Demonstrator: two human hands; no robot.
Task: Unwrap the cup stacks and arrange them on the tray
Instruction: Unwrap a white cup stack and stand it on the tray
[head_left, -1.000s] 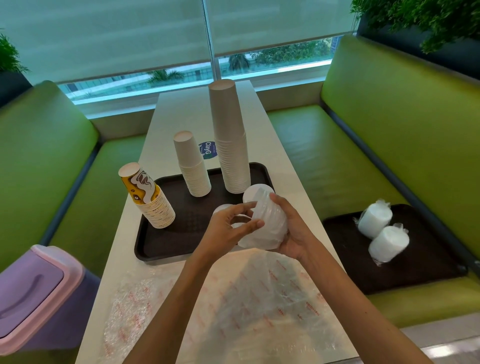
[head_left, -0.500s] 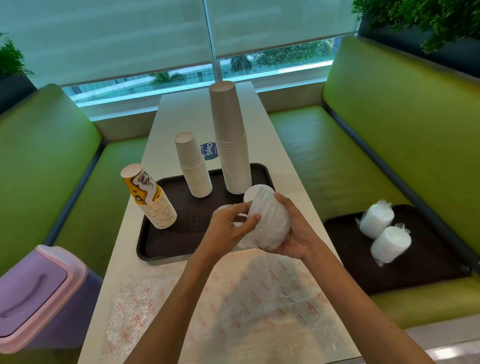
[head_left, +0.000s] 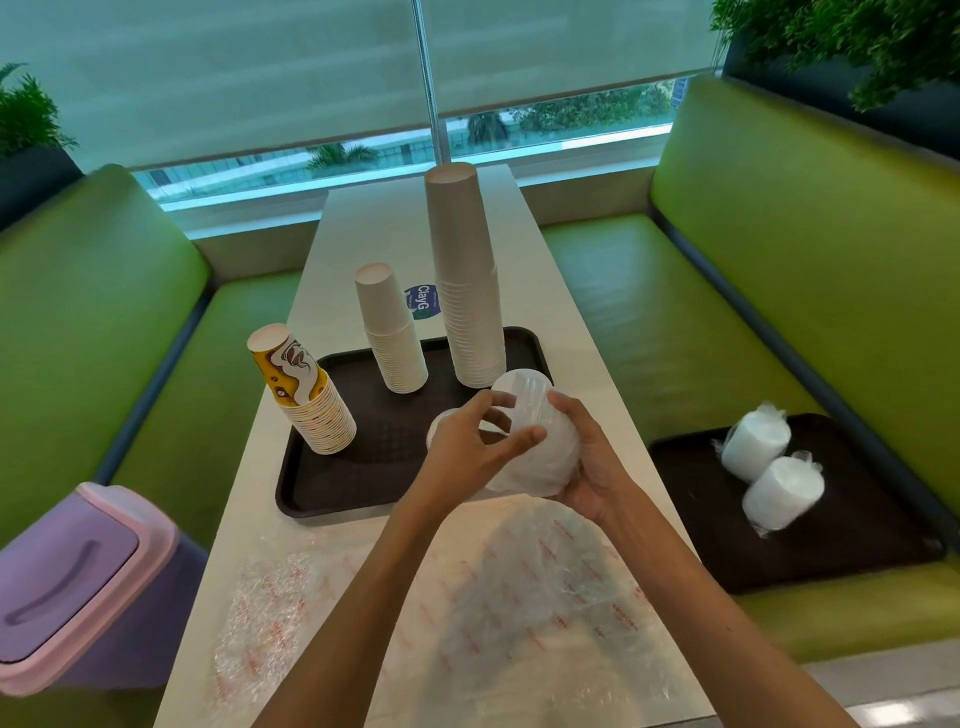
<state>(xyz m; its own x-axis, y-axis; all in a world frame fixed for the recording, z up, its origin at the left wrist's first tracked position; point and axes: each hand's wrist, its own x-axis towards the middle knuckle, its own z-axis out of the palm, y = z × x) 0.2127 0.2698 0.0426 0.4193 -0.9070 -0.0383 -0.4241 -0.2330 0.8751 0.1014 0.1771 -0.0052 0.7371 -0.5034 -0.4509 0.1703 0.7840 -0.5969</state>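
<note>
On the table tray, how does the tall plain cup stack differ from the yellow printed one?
Height: the tall stack rises far above the printed stack. Look: the tall stack is plain off-white; the printed stack's top cup bears a yellow and brown design. Place: the tall stack stands at the far right of the tray, the printed stack at its left edge. Both are unwrapped, upside down, on the tray.

The left hand and right hand hide much of the wrapped cup stack. Behind the left hand, another clear stack barely shows. Red print on the wrap below the hands is unreadable.
</note>
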